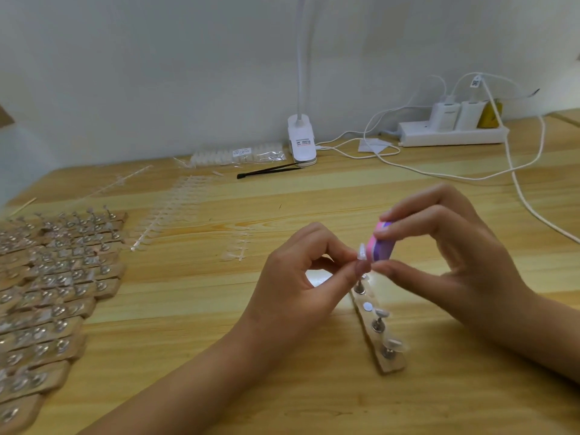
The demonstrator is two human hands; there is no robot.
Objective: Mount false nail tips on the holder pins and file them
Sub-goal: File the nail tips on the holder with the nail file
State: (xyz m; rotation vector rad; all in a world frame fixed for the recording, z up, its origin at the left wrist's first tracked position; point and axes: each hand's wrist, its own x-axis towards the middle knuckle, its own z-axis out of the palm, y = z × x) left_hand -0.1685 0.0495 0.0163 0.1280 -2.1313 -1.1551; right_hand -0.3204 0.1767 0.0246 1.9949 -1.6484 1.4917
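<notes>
Gripping pink-purple block (382,244), R hand (452,246), by clear tip (362,252)

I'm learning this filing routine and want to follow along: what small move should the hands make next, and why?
Probably a short stroke of the file block along the nail tip edge. The left hand pinches the nail tip, the right hand grips the file block, and the two touch, so the tip looks set for filing, not yet for the holder strip below.

Table (219,309) pale grained wood; holder strip (370,328) wood, pins (377,325) shiny metal.
</notes>
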